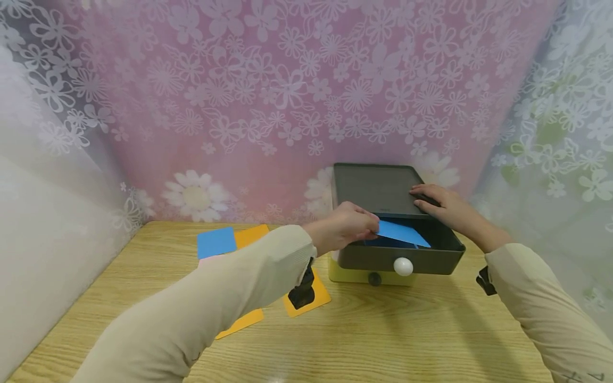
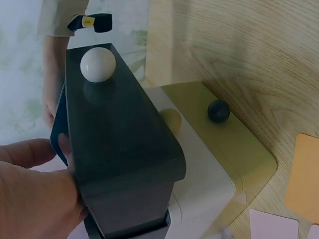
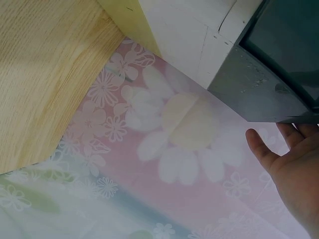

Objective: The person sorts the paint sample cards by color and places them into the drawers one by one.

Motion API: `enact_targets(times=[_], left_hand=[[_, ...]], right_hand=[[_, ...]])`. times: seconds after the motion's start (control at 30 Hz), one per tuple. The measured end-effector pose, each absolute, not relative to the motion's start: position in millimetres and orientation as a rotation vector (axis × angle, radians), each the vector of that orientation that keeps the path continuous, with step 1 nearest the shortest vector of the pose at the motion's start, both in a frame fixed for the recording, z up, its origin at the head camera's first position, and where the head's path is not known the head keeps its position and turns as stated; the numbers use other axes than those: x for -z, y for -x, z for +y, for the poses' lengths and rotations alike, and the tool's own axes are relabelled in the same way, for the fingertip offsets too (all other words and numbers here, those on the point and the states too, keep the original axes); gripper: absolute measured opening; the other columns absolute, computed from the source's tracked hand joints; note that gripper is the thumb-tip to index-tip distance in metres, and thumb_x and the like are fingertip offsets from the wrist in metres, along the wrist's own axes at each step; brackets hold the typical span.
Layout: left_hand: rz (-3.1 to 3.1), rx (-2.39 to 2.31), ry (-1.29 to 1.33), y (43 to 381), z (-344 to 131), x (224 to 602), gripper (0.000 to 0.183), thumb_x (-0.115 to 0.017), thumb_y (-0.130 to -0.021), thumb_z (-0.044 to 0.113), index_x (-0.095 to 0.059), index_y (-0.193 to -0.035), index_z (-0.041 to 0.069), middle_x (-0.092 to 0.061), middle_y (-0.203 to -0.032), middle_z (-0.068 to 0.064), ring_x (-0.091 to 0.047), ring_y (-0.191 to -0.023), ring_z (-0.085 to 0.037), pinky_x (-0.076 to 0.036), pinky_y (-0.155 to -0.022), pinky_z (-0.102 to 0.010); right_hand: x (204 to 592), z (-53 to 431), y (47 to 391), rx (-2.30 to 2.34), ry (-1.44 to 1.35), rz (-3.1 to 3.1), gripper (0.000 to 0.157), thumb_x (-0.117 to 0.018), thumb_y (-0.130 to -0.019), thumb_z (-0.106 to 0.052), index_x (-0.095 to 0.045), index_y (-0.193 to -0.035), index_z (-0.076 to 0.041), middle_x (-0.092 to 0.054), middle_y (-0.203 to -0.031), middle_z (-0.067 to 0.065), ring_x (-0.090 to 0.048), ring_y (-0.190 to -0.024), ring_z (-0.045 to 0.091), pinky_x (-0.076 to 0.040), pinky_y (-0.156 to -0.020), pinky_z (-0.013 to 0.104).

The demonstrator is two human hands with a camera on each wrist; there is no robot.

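Note:
My left hand (image 1: pixel 346 227) pinches a blue card (image 1: pixel 403 233) at its left end. The card slants over the pulled-out dark grey drawer (image 1: pixel 431 261), which has a white round knob (image 1: pixel 403 266). In the left wrist view the drawer front (image 2: pixel 117 124) stands close to my left hand (image 2: pixel 37 191), and part of the card (image 2: pixel 59 129) shows behind it. My right hand (image 1: pixel 445 208) rests on the right side of the grey top (image 1: pixel 375 186) of the small drawer cabinet. In the right wrist view, fingers of my right hand (image 3: pixel 296 164) lie at the cabinet's upper edge, partly hidden.
On the wooden table (image 1: pixel 373 335), left of the cabinet, lie a blue card (image 1: pixel 216 242) and orange cards (image 1: pixel 321 298), partly covered by my left arm. Pink cards (image 2: pixel 274 226) lie there too. The cabinet's yellow bottom drawer (image 2: pixel 199 94) has a dark knob. Floral curtains (image 1: pixel 287 106) hang behind.

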State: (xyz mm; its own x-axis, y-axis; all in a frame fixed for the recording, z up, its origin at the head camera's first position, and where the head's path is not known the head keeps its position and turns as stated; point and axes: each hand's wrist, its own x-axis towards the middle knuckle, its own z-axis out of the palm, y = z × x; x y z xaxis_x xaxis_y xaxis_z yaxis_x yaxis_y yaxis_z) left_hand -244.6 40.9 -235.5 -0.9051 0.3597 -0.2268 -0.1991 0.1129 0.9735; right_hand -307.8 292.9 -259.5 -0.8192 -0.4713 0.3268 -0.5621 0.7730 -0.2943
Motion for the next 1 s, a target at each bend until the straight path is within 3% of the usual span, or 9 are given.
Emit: enact_targets(times=[0.37,0.47,0.6,0.7,0.73,0.8,0.87,1.0], left_hand=[[2.169,-1.723,-0.12,249,52,243,0.026,-0.056,-0.083,-0.007,-0.063,-0.108,-0.003,-0.057,-0.113,-0.012,-0.051,-0.069,-0.013,-0.05,-0.08,-0.033],[2.16,-1.719,-0.119,249,53,243,0.027,-0.056,-0.083,-0.007,-0.062,-0.109,-0.004,-0.056,-0.115,-0.012,-0.055,-0.076,-0.014,-0.05,-0.085,-0.034],[2.16,-1.683,-0.127,250,53,243,0.032,-0.057,-0.084,-0.004,-0.059,-0.116,-0.003,-0.056,-0.125,-0.009,-0.057,-0.102,-0.019,-0.05,-0.085,-0.033],[2.17,-1.65,-0.121,250,52,242,0.035,-0.057,-0.086,0.001,-0.056,-0.12,-0.002,-0.059,-0.118,-0.007,-0.057,-0.078,-0.017,-0.049,-0.067,-0.028],[2.175,-1.643,-0.115,251,51,242,0.034,-0.058,-0.086,0.002,-0.056,-0.12,-0.001,-0.059,-0.109,-0.007,-0.051,-0.066,-0.017,-0.046,-0.062,-0.027],[2.189,-1.626,-0.113,250,51,241,0.033,-0.059,-0.086,0.004,-0.056,-0.119,-0.001,-0.056,-0.103,-0.006,-0.038,-0.06,-0.017,-0.04,-0.058,-0.027],[2.212,-1.6,-0.118,249,50,239,0.033,-0.059,-0.087,0.007,-0.055,-0.118,0.0,-0.054,-0.104,-0.006,-0.044,-0.068,-0.017,-0.041,-0.061,-0.028],[2.223,-1.591,-0.128,245,49,236,0.033,-0.059,-0.088,0.01,-0.055,-0.119,0.0,-0.047,-0.131,-0.009,-0.048,-0.1,-0.022,-0.042,-0.072,-0.031]], right_hand=[[259,292,308,-0.593,-0.823,-2.709,0.04,-0.048,-0.095,-0.02,-0.048,-0.127,0.003,-0.043,-0.132,0.027,-0.036,-0.123,0.045,-0.031,-0.095,0.059],[259,292,307,-0.586,-0.816,-2.713,0.04,-0.048,-0.095,-0.021,-0.048,-0.127,0.003,-0.043,-0.132,0.027,-0.036,-0.123,0.045,-0.031,-0.096,0.059],[259,291,308,-0.573,-0.815,-2.72,0.04,-0.048,-0.095,-0.021,-0.048,-0.127,0.004,-0.042,-0.132,0.027,-0.036,-0.123,0.045,-0.03,-0.096,0.06],[259,290,308,-0.573,-0.819,-2.72,0.04,-0.048,-0.095,-0.021,-0.048,-0.126,0.004,-0.043,-0.132,0.027,-0.036,-0.123,0.045,-0.03,-0.096,0.06],[259,290,308,-0.575,-0.82,-2.718,0.04,-0.048,-0.095,-0.021,-0.048,-0.126,0.004,-0.043,-0.132,0.027,-0.036,-0.123,0.045,-0.03,-0.096,0.06],[259,290,307,-0.581,-0.822,-2.717,0.04,-0.048,-0.095,-0.021,-0.048,-0.126,0.004,-0.043,-0.132,0.027,-0.036,-0.123,0.046,-0.03,-0.096,0.06],[258,290,307,-0.584,-0.824,-2.714,0.04,-0.049,-0.094,-0.02,-0.048,-0.126,0.004,-0.043,-0.132,0.027,-0.036,-0.123,0.046,-0.03,-0.096,0.06],[259,291,307,-0.58,-0.825,-2.711,0.04,-0.049,-0.094,-0.02,-0.049,-0.126,0.004,-0.043,-0.131,0.027,-0.036,-0.122,0.046,-0.03,-0.095,0.06]])
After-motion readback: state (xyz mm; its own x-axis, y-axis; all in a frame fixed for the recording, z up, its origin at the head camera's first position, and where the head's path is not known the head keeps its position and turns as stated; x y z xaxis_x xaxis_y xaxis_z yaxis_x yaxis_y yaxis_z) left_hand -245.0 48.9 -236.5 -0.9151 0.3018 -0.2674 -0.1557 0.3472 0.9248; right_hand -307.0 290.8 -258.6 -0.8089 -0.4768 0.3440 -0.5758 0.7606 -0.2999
